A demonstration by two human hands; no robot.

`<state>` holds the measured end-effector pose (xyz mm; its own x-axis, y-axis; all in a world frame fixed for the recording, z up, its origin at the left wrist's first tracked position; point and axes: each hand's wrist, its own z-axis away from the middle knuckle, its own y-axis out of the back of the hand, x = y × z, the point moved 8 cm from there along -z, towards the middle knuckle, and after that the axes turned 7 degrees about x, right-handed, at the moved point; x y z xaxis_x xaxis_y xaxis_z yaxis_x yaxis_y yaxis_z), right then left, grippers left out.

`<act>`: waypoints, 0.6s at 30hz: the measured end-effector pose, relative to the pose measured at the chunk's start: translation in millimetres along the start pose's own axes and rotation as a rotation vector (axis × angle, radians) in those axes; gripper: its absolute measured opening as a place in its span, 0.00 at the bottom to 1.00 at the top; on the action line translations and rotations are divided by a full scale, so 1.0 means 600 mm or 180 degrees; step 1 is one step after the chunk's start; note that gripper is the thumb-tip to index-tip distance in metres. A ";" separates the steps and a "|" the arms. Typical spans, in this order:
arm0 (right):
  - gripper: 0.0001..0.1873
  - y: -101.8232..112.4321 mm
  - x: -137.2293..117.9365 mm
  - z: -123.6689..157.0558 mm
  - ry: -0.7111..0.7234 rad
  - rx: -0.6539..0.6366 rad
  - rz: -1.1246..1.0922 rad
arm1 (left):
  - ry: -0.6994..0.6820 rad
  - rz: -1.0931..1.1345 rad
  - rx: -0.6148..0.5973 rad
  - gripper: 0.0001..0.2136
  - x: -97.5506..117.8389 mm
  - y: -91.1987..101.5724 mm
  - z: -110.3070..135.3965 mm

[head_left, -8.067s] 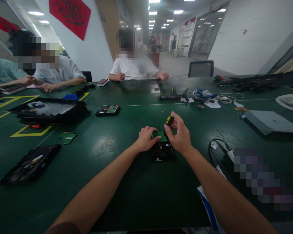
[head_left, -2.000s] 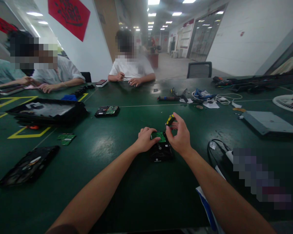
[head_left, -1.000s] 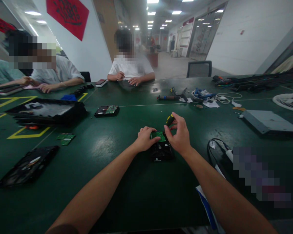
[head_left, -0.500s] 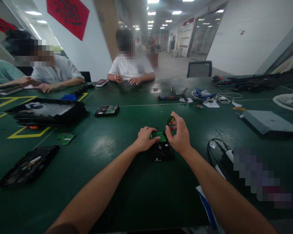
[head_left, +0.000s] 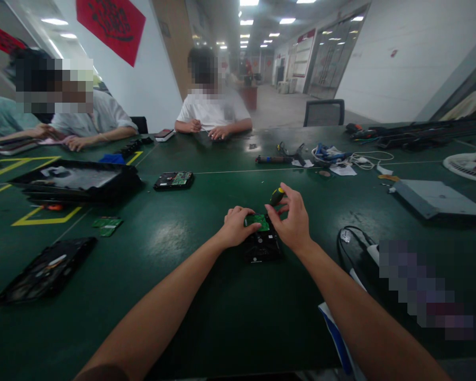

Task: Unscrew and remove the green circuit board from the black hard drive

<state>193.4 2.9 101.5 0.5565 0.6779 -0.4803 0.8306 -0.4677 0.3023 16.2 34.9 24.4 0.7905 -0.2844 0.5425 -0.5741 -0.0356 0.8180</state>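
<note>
A black hard drive lies flat on the dark green table in front of me, with a green circuit board at its far end. My left hand is closed on the drive's left side, its thumb resting over the board. In my right hand is a screwdriver with a black and yellow handle, pinched between fingers and thumb above the board's right corner. The screwdriver leans, and its tip is hidden behind my fingers.
Another drive lies farther off, left of centre. Loose green circuit boards, a black panel and a black casing are on the left. A grey metal box and cables are on the right. Co-workers sit across the table.
The screwdriver's handle has turned slightly in my right hand, and my right thumb has shifted a little left. My left hand and the hard drive stay in place.
</note>
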 end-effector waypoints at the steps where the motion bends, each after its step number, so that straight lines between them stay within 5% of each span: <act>1: 0.38 0.000 -0.001 0.000 0.0021 -0.0015 -0.0013 | 0.0006 -0.0003 0.0005 0.24 0.001 0.001 0.000; 18: 0.37 0.001 -0.007 -0.001 0.0108 -0.0013 -0.0059 | 0.0003 0.0002 0.0065 0.24 0.001 0.000 0.002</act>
<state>191.4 0.2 103.9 0.5413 0.7054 -0.4577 0.8408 -0.4526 0.2969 16.2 33.7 24.4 0.7902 -0.2835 0.5433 -0.5790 -0.0551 0.8135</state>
